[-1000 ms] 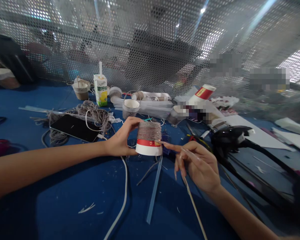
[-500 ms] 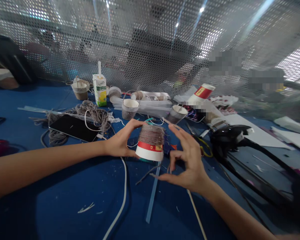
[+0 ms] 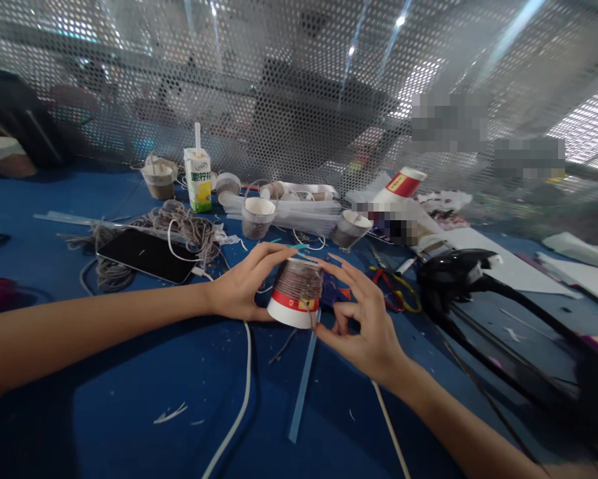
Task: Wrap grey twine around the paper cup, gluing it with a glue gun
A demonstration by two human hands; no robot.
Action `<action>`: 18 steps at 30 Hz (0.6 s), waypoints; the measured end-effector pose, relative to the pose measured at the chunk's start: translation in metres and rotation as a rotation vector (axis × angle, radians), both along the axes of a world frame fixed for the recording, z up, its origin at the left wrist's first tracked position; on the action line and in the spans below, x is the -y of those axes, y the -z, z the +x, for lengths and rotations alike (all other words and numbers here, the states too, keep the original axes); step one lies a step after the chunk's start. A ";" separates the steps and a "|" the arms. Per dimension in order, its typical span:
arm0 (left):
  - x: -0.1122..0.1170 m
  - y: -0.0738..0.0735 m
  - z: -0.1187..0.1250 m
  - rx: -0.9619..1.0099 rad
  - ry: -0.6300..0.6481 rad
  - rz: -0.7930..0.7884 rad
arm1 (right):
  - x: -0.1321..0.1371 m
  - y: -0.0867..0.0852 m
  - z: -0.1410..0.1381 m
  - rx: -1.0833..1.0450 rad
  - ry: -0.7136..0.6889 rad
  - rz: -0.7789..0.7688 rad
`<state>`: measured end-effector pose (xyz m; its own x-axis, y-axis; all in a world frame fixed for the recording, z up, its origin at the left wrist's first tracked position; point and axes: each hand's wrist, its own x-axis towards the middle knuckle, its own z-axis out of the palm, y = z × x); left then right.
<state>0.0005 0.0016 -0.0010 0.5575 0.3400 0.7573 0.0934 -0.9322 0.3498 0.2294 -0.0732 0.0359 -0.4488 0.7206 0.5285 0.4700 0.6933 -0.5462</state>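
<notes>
A paper cup (image 3: 289, 314) is upside down above the blue table, its white and red lower band bare and its upper part wound with grey-brown cord (image 3: 297, 276). My left hand (image 3: 243, 283) grips it from the left, fingers at the top and thumb low on the side. My right hand (image 3: 366, 309) is closed around its right side, with fingertips at the top edge and the thumb near the lower rim. By that thumb, a loose cord end crosses the yellow label. A clear glue stick (image 3: 302, 392) lies on the table below the cup.
Behind are a tangle of cord (image 3: 181, 226), a phone (image 3: 146, 254), a drink carton (image 3: 197, 179) and small cord-wrapped cups (image 3: 259, 219). Scissors (image 3: 396, 289) and a black device with long arms (image 3: 458, 273) are to the right. A white cable (image 3: 246, 386) crosses the table.
The cup has turned and tilted slightly, bringing its yellow label into fuller view. My right hand has moved left from apart to touching the cup, and its thumb has closed toward the rim.
</notes>
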 end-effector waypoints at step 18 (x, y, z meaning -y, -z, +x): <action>-0.016 0.012 0.004 0.214 -0.164 -0.213 | -0.024 -0.037 0.055 0.771 0.260 -0.028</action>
